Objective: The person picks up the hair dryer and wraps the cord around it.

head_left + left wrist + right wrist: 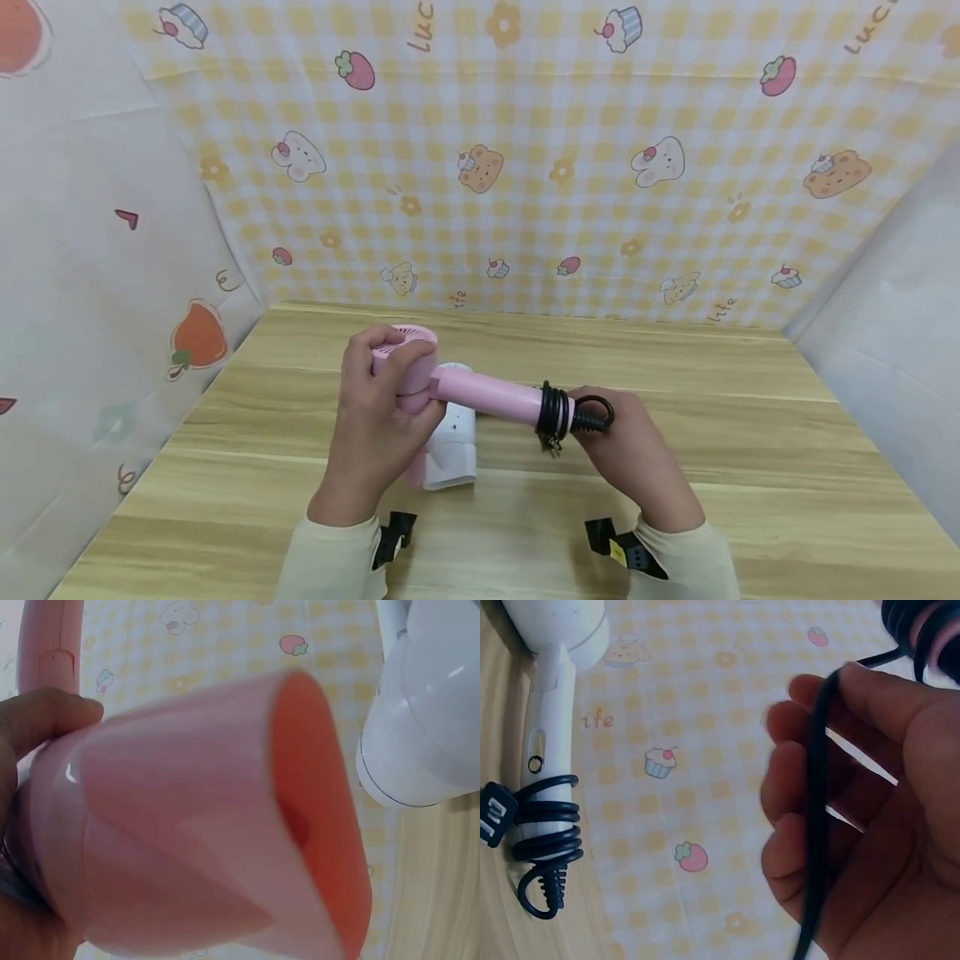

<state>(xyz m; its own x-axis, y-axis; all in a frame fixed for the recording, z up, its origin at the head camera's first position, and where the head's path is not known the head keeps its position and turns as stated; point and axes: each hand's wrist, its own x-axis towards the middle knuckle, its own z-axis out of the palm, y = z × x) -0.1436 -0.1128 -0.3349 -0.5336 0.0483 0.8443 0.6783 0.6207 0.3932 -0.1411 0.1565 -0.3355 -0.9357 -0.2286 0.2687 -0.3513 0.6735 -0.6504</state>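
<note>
My left hand (371, 442) grips the head of a pink hair dryer (491, 396), thumb on one side and fingers over the vented back. The dryer's handle points right, held above the table. Its wide flared nozzle (180, 825) fills much of the left wrist view. Black cord (553, 412) is wound round the handle's end, with plug prongs (553, 448) hanging below. Beside that end is my right hand (630, 450); in the right wrist view its thumb and curled fingers hold a length of the black cord (816, 787).
A white hair dryer (453, 454) lies on the wooden table (750, 467) behind the pink one, partly hidden by it. Its handle (549, 750) has black cord wrapped round it. A yellow checked cloth (525, 233) backs the table, with pale sheets at both sides.
</note>
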